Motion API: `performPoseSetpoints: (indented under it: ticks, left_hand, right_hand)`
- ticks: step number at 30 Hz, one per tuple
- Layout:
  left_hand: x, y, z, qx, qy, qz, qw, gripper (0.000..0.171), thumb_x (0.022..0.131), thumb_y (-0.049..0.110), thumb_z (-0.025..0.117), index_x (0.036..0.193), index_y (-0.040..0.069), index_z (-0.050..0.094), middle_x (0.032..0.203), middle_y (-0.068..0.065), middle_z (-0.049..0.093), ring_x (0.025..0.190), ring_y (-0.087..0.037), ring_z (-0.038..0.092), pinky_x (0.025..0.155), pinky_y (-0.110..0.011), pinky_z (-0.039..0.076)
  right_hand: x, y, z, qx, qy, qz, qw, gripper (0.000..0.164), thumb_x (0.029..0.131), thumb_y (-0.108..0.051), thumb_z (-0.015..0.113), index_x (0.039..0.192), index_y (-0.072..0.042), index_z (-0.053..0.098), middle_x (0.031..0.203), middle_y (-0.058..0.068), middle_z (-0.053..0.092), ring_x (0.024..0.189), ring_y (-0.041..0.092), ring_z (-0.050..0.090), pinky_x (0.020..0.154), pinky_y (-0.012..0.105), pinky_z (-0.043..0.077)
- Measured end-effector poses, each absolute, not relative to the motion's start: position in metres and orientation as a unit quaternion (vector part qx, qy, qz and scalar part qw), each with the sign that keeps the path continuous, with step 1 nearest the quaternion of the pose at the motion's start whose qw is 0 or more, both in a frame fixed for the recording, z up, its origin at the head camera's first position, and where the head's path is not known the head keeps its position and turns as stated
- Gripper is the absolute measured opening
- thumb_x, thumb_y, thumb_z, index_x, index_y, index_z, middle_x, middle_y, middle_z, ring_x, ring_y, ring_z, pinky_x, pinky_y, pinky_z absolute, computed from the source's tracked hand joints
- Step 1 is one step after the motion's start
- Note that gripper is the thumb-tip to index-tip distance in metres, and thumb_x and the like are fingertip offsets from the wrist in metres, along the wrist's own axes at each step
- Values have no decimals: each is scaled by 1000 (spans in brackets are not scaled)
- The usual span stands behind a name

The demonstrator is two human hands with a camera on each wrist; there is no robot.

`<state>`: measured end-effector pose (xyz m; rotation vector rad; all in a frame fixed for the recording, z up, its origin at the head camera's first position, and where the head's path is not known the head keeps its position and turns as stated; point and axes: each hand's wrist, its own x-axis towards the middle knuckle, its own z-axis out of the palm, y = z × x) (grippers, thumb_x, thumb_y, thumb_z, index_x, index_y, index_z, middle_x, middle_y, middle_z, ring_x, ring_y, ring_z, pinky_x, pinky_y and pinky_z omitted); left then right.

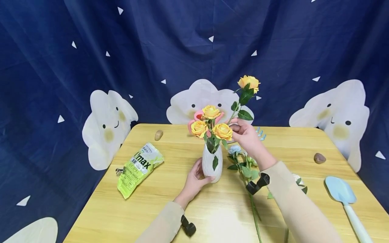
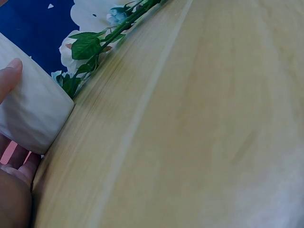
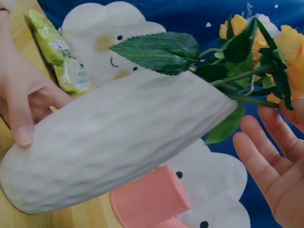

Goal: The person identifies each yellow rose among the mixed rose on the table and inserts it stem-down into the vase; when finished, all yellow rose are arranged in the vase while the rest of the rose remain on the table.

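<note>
A white textured vase (image 1: 212, 165) stands on the wooden table, with three yellow roses (image 1: 222, 131) clustered above its mouth. My left hand (image 1: 194, 179) grips the vase low down, its thumb across the front near the base. To the right of the bouquet, my right hand (image 1: 247, 136) pinches the stem of a taller yellow rose (image 1: 249, 83), which leans up and right above the others. In the right wrist view, a green stem (image 3: 256, 100) runs from the vase rim to the right hand's fingertips. Leaves partly cover the vase mouth.
Blue and white flowers (image 1: 234, 149) with long stems lie right of the vase, partly under my right forearm. A pink watering can (image 1: 191, 125) stands behind the roses. Around them are a green bag (image 1: 141, 168), two stones (image 1: 158, 135), a light-blue shovel (image 1: 340, 189) and a blue-pronged tool (image 1: 261, 134).
</note>
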<state>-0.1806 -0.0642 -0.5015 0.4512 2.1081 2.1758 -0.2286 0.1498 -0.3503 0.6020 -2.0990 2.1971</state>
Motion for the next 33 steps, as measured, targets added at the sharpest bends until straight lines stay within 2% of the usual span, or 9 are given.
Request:
performPoseSetpoints:
  ticks: [5, 8, 12, 17, 20, 24, 27, 30, 33]
  left_hand:
    - [-180, -64, -501, 151, 687, 710, 36, 80, 74, 3, 77, 141, 6, 34, 140, -12, 43, 127, -26, 39, 105, -41, 30]
    - [-180, -64, -501, 152, 689, 708, 35, 80, 74, 4, 77, 141, 7, 34, 139, -11, 44, 126, -26, 40, 104, -41, 31]
    - [-180, -63, -501, 153, 689, 708, 35, 80, 74, 4, 77, 141, 6, 34, 139, -11, 44, 126, -26, 41, 104, -40, 32]
    - [-179, -63, -500, 148, 690, 708, 32, 81, 74, 3, 77, 141, 5, 33, 139, -12, 44, 125, -27, 41, 104, -41, 32]
    - [-179, -63, -500, 144, 692, 707, 32, 81, 73, 3, 77, 141, 5, 33, 139, -12, 44, 125, -26, 41, 104, -40, 32]
    - [-180, -64, -500, 141, 694, 706, 32, 82, 73, 3, 78, 142, 6, 33, 140, -11, 43, 126, -24, 41, 104, -39, 32]
    - [-180, -64, -501, 143, 696, 703, 32, 81, 74, 4, 77, 142, 5, 33, 141, -11, 42, 126, -25, 41, 103, -40, 33]
    - [-180, -63, -502, 146, 696, 702, 33, 81, 74, 4, 77, 142, 4, 32, 140, -12, 42, 126, -25, 41, 103, -40, 33]
    - [-180, -62, -503, 147, 691, 707, 34, 81, 74, 4, 77, 141, 4, 33, 140, -11, 43, 126, -25, 41, 104, -39, 33]
  right_hand:
    - [-227, 147, -356, 189, -677, 711, 23, 21, 90, 6, 52, 102, -11, 56, 91, -4, 66, 79, 11, 63, 66, 32, 55]
    - [-226, 148, -359, 187, -680, 709, 25, 19, 90, 4, 52, 108, -1, 59, 92, -4, 66, 80, 11, 63, 68, 33, 55]
    - [-225, 154, -366, 181, -687, 704, 9, 28, 92, -2, 54, 118, 10, 54, 94, 0, 66, 80, 15, 64, 70, 38, 55]
    - [-222, 169, -376, 168, -693, 701, -12, 24, 93, -10, 57, 114, 0, 58, 91, 9, 67, 81, 27, 65, 72, 42, 54]
    - [-220, 175, -373, 167, -680, 714, 25, 20, 92, -9, 58, 110, 1, 60, 87, 11, 66, 79, 28, 66, 69, 40, 55]
    - [-219, 176, -353, 178, -634, 744, 112, 22, 90, -4, 59, 106, 11, 58, 81, 12, 66, 71, 24, 66, 63, 37, 56]
    - [-220, 175, -335, 182, -603, 761, 158, 20, 88, -3, 62, 103, 11, 60, 80, 13, 66, 68, 23, 66, 60, 35, 56]
    - [-220, 173, -320, 164, -597, 766, 171, 19, 87, -7, 65, 102, 5, 63, 81, 13, 66, 68, 22, 67, 60, 34, 56]
    - [-223, 169, -311, 135, -601, 773, 154, 25, 85, -10, 67, 104, 5, 62, 84, 13, 66, 70, 22, 67, 62, 33, 56]
